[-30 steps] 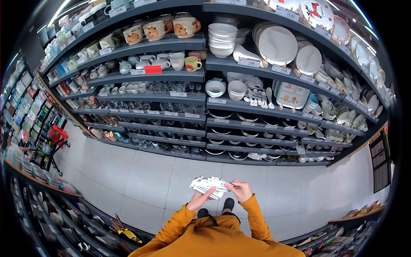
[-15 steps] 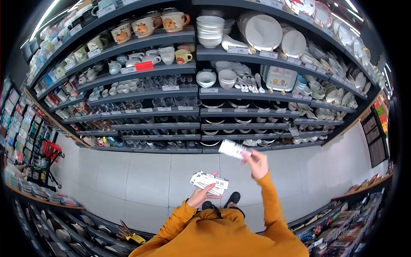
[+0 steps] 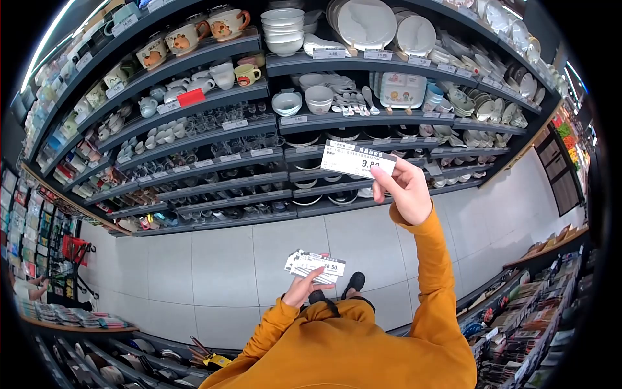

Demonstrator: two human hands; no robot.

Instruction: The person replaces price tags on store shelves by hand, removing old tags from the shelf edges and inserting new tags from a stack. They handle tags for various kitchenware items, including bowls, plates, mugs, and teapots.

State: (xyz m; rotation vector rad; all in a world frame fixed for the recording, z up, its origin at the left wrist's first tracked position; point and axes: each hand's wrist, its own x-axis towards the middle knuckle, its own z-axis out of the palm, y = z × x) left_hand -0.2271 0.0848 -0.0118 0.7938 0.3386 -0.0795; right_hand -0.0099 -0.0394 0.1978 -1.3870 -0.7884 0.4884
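Note:
My right hand [image 3: 408, 191] is raised in front of the shelves, pinching one white price tag [image 3: 343, 159] by its right end. The tag faces me and reads 9.80, with a fingertip partly over the last digit. Lower down, near my body, my left hand [image 3: 306, 287] grips a fanned stack of price tags [image 3: 311, 264], thumb on top and fingers beneath. The top one shows 38.50, its first digit partly covered by the thumb. Behind the raised tag are shelves of dark pans [image 3: 301, 139], partly hidden by the tag and hand.
Ahead, a curved shelf unit [image 3: 363, 61] bears plates, bowls [image 3: 283, 29], spoons [image 3: 353, 104], mugs [image 3: 227, 24] and glasses. A red cart [image 3: 76, 249] stands at the left beside another person [image 3: 29, 288]. More goods racks [image 3: 538, 318] line the back. Grey floor tiles [image 3: 220, 259] lie underfoot.
My right hand has risen toward the shelves, bringing its tag up and turning it to face me. The left hand keeps its stack. The view has turned slightly right.

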